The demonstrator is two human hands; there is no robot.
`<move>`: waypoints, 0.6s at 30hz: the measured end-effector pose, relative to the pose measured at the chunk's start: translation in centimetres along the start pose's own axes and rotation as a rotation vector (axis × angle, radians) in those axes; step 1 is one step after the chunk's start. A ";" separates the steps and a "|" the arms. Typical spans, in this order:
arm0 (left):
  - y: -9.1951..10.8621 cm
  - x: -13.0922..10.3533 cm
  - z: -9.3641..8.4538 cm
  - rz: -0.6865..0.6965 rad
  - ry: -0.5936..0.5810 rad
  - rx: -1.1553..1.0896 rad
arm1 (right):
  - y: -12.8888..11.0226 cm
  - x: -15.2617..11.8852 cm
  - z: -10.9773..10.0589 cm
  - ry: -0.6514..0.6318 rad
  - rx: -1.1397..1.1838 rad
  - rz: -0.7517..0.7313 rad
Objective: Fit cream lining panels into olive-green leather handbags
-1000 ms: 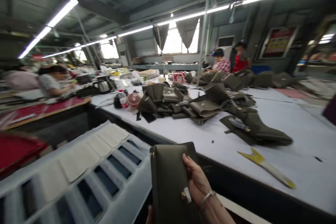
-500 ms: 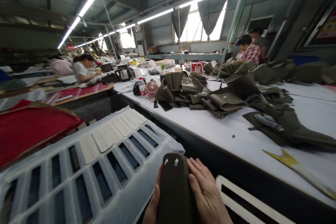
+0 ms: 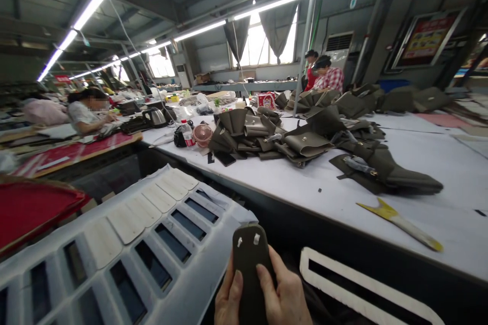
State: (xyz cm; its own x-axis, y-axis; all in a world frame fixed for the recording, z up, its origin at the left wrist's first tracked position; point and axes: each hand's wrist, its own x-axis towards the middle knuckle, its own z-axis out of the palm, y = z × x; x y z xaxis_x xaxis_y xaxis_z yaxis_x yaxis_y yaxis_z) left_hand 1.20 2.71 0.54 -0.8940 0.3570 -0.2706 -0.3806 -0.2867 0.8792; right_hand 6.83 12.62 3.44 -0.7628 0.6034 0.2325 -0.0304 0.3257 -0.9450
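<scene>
Head view. The dark case [image 3: 249, 259] lies at the bottom centre of the frame, held between my two hands. It is matt and brownish-olive, with a narrow, elongated face whose rounded end points toward the top of the frame. Two small whitish pieces [image 3: 256, 239] sit side by side near that end; their exact nature is too small to tell. The lower part of the case runs past the frame's bottom edge.

My left hand [image 3: 227, 297] grips the left side, its thumb extended upward along the face. My right hand [image 3: 284, 292] closes on the right side, thumb laid on the face and forefinger along the edge. Fingers behind the case are hidden.

To the lower left stands a pale blue-white rack [image 3: 183, 274] with rectangular openings and flat cream panels [image 3: 127, 221] on it. On the white tabletop [image 3: 293, 188], a heap of similar dark pieces [image 3: 308, 142] occupies the centre, and a yellow-ended tool [image 3: 400, 223] lies at the right. A white oblong frame [image 3: 366, 284] is at the lower right, near my right hand.
</scene>
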 end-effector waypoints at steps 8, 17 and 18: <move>4.0 1.1 2.6 0.197 -0.171 0.049 | -0.3 -2.1 -0.7 0.080 0.114 0.039; 3.6 0.3 3.3 0.142 -0.216 0.052 | -2.7 0.0 -4.1 -0.014 0.337 0.226; 3.5 0.2 3.4 0.150 -0.212 0.070 | -2.8 0.4 -4.4 -0.022 0.368 0.253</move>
State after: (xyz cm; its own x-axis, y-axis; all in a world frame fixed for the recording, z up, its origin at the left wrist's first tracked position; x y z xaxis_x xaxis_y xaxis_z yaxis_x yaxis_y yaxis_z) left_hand 0.46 4.78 4.93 -0.8670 0.4954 -0.0535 -0.2234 -0.2905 0.9304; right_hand 9.46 15.11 7.22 -0.7894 0.6136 -0.0178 -0.0659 -0.1135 -0.9913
